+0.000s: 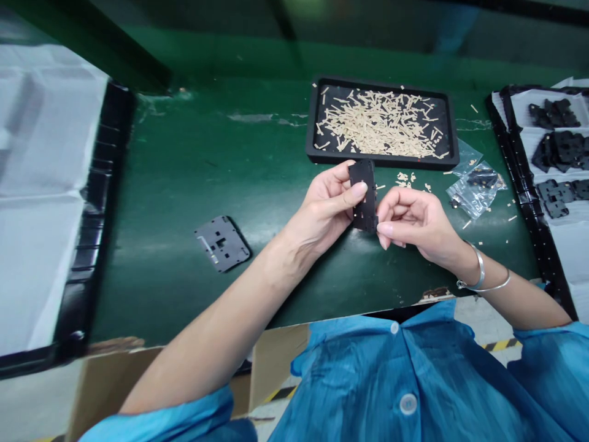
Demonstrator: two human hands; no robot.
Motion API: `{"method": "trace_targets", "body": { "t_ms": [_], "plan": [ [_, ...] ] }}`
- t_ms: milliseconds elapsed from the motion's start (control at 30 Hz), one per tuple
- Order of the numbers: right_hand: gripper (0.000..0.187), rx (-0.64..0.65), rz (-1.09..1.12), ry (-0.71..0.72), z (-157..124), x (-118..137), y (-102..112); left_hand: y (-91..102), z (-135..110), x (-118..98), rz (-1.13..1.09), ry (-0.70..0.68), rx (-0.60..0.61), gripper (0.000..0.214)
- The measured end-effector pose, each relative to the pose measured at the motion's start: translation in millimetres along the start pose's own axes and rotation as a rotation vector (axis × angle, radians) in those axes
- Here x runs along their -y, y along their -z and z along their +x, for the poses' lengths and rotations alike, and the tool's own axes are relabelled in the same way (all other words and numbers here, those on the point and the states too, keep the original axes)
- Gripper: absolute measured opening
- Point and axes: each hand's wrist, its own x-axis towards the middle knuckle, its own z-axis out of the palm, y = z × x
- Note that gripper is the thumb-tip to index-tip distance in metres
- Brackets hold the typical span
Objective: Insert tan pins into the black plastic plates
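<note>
My left hand point(329, 199) grips a flat black plastic plate point(363, 205), thumb on its face, fingers behind it. The plate is tilted upright above the table, and small holes show in it. At the plate's lower right edge is my right hand point(411, 224), thumb and forefinger pinched together. What sits between those fingertips is too small to make out. Behind both hands stands a black tray point(381, 161) heaped with small cream-coloured strips point(380, 123). A second dark plastic plate point(223, 244) with square holes lies flat on the table to the left.
Several loose cream pieces point(405, 179) lie in front of the tray. Clear plastic bags point(478, 187) with small dark parts lie at the right. A black-edged bin point(515, 159) on the right holds black plastic parts point(559, 150). Another, lined with white sheeting point(41, 184), stands left of the green table point(170, 166).
</note>
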Motion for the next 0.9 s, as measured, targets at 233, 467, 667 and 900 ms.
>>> {"method": "trace_targets", "body": {
  "t_ms": [233,467,667,900],
  "plan": [
    [0.018,-0.002,-0.013,0.01,0,-1,1,1.9,0,1,0.007,0.012,0.005,0.039],
    [0.028,0.011,0.008,-0.026,1,-2,3,3.1,0,3,0.007,0.001,-0.027,0.039],
    [0.032,0.036,0.048,-0.03,2,-4,1,-0.6,-7,3,0.059,-0.113,-0.17,0.036],
    [0.034,0.031,0.092,-0.045,3,-11,3,1.9,-6,7,0.062,-0.123,-0.201,0.03]
  ]
}}
